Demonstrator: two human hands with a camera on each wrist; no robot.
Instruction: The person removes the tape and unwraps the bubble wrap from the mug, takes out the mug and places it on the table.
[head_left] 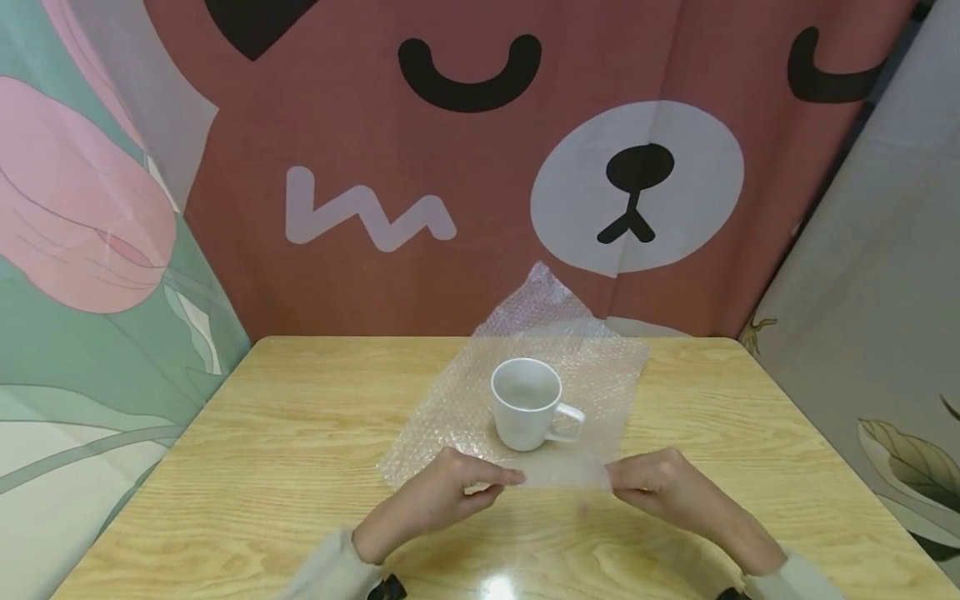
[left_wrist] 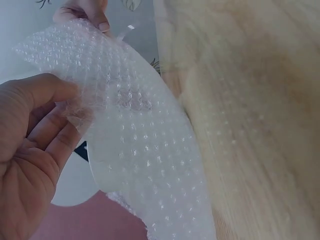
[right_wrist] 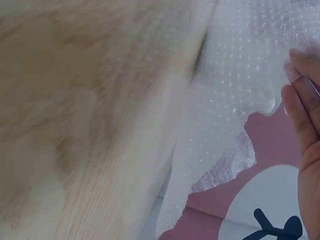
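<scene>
A white mug (head_left: 527, 408) stands upright on a sheet of bubble wrap (head_left: 600, 375), its handle pointing right. The sheet lies at an angle on the table, and its far corner rises against the curtain behind. Along the near edge of the wrap, my left hand (head_left: 453, 492) pinches the film between thumb and fingers. My right hand (head_left: 667, 483) pinches the near right corner. In the left wrist view, the wrap (left_wrist: 155, 150) is raised off the table between both hands. The right wrist view shows the wrap (right_wrist: 220, 100) held at the fingertips.
A light wood-grain table (head_left: 300, 417) spreads around the wrap. Behind it hangs a reddish-brown curtain (head_left: 337, 292) with a cartoon bear face. A green floral curtain (head_left: 195, 333) hangs at the left and a grey one (head_left: 840, 333) at the right.
</scene>
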